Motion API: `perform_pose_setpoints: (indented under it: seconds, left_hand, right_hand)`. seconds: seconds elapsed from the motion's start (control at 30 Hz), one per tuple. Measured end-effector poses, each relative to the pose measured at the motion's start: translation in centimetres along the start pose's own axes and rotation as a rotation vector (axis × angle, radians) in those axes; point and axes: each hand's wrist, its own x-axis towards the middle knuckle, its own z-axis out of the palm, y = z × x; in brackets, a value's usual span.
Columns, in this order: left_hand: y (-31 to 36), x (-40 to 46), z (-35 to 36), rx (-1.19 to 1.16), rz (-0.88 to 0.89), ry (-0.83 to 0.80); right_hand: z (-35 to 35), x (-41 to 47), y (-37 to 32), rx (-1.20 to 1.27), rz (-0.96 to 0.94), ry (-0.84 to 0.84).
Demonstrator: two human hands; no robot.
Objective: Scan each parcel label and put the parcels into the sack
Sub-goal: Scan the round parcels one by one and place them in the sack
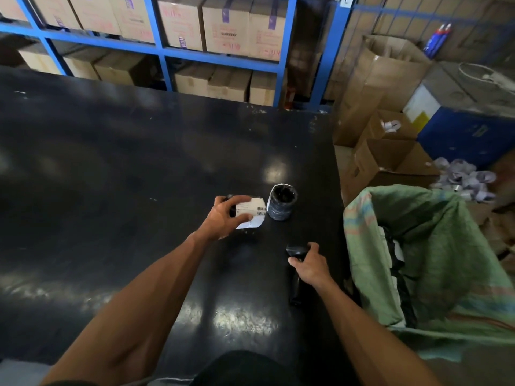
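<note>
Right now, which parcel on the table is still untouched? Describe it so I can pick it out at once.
On the black table, look near its right edge, just left of the green sack. The free parcel stands beside the left hand. Unlike the labelled parcel which that hand holds, it is a short black-wrapped cylinder that nobody holds.

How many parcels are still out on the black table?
2. One parcel, white label up, is held in the left hand; a cylindrical parcel stands just right of it. Others may lie hidden in the green sack.
</note>
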Motion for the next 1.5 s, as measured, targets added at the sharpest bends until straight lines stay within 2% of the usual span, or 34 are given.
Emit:
perform_pose_setpoints:
  seconds: [0.13,0.23,0.3,0.4,0.5,0.63,0.73,0.83,1.03,1.17,1.27,1.37,1.5]
  left_hand:
    - [1.7,-0.5,2.0,-0.069,-0.009,-0.007]
    - [3.6,-0.3,4.2,-0.168,-0.054,0.001]
    - [5.2,0.0,6.3,-0.266,-0.069,0.009]
    - [9.1,0.3,10.0,-0.466,-0.080,0.031]
    - [13.7,0.6,13.9,-0.622,-0.164,-0.036]
    - [18.0,1.5,19.0,-0.699,-0.189,-0.121]
    - [20.1,2.1,22.5,-0.646,-0.111,-0.180]
    - [20.9,3.1,26.5,-0.470,-0.001,-0.214]
    - [21.4,4.8,33.7,0.100,-0.039,-0.133]
    - [21.3,5.8,37.2,0.289,-0.130,-0.068]
    - [20.0,6.1,38.4,0.514,-0.070,0.097]
    - [19.3,6.0,37.9,0.671,0.028,0.101]
    - [19.4,6.4,37.6,0.796,-0.035,0.085]
  right_hand:
    - [-0.9,-0.2,0.4,0.000,0.014,-0.025]
    - [-2.3,-0.5,0.1,-0.041,-0.020,0.071]
    - [-3.7,-0.4,-0.4,0.108,-0.068,0.124]
    - [-6.2,0.0,-1.2,0.515,-0.121,0.110]
    - [-9.5,0.7,-1.5,0.844,-0.169,0.111]
    - [-14.7,2.0,0.6,1.031,-0.156,0.173]
    - [-18.4,3.1,4.1,1.090,-0.137,0.270]
    - [-21.9,4.7,8.5,1.002,-0.125,0.371]
    - [-25.8,7.6,18.3,0.506,0.018,0.416]
    - [-25.6,10.0,24.6,0.230,0.108,0.303]
    - [-24.5,12.5,27.6,0.119,0.149,0.187]
    - [-23.0,14.5,29.0,0.048,0.163,0.105]
    - [-21.2,17.6,29.8,-0.056,0.182,0.033]
